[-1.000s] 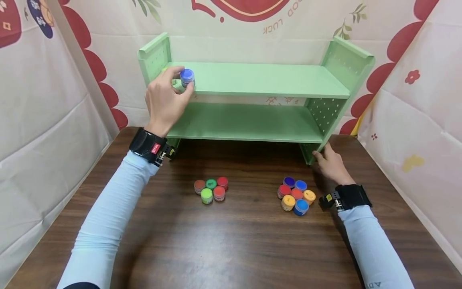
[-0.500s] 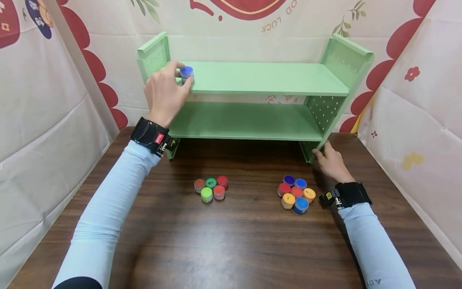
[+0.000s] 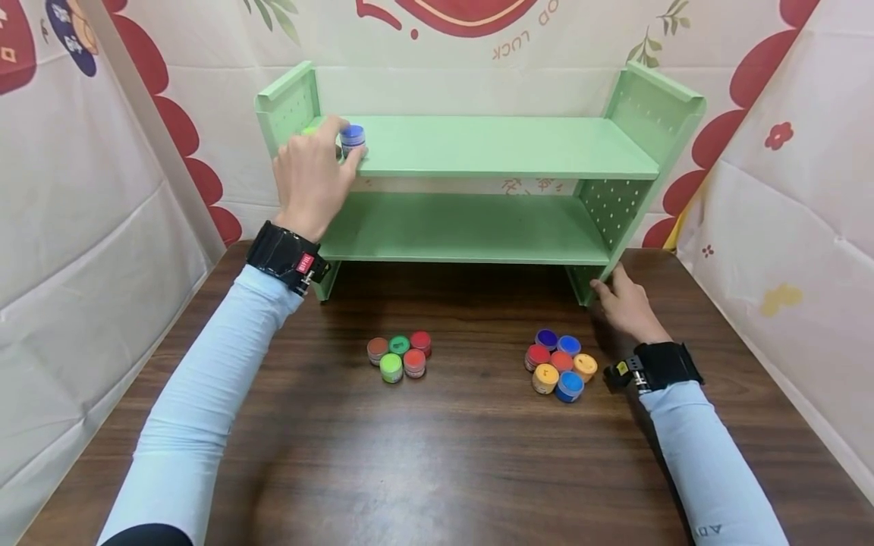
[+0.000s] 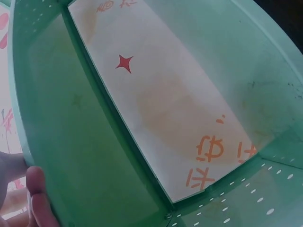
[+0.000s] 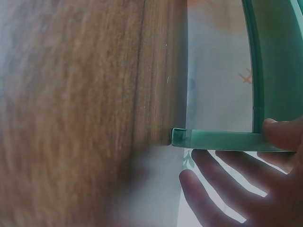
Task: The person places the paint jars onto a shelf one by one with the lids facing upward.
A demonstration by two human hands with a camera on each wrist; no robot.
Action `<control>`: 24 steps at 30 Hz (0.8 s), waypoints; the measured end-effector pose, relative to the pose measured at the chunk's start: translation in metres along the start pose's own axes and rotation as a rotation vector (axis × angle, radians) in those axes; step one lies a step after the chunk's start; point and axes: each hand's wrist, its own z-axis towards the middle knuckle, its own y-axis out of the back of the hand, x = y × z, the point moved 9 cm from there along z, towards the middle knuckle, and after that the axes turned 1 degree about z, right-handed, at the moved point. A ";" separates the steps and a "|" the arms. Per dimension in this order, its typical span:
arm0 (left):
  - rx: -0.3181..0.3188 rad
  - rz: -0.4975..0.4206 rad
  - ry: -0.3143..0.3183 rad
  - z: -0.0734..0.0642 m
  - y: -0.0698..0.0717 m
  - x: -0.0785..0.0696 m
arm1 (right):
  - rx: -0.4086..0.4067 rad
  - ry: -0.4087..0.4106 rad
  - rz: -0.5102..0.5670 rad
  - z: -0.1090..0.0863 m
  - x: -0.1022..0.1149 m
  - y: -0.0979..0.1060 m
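At the left end of the upper board of the pale green, two-tier shelf with perforated ends (image 3: 492,148), the left hand (image 3: 310,178) pinches a small, round, blue-lidded jar (image 3: 352,142) between thumb and fingers, upright, probably to keep its base level; whether it touches the board is hidden. The right hand (image 3: 631,311) grips the shelf's lower right end panel between thumb and spread fingers, seemingly to steady it. In front of the shelf, five small multicoloured jars (image 3: 399,346) and seven more (image 3: 562,361) cluster on the brown wooden counter (image 3: 437,462), likely for easy reach. Compared with a second ago, the blue-lidded jar tips less and appears farther behind the shelf's front edge; both clusters are unchanged.
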 end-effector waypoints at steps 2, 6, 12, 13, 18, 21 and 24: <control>-0.002 0.000 -0.017 -0.002 0.000 -0.001 | -0.001 -0.001 -0.001 0.000 0.000 0.000; -0.033 -0.004 -0.051 -0.008 0.001 -0.002 | -0.004 -0.002 -0.009 -0.001 -0.002 0.000; -0.134 -0.050 -0.048 -0.023 0.004 0.001 | -0.003 -0.002 -0.011 -0.001 -0.002 0.001; -0.154 -0.063 -0.043 -0.026 0.003 0.002 | -0.003 -0.002 -0.011 -0.001 -0.002 0.001; -0.206 -0.118 -0.034 -0.050 -0.008 0.006 | -0.009 0.003 -0.015 -0.001 -0.001 0.002; -0.221 -0.150 -0.056 -0.065 -0.018 0.006 | -0.008 0.002 -0.017 -0.001 0.000 0.002; -0.248 -0.182 -0.087 -0.078 -0.025 0.006 | -0.003 -0.007 -0.016 0.000 -0.002 0.000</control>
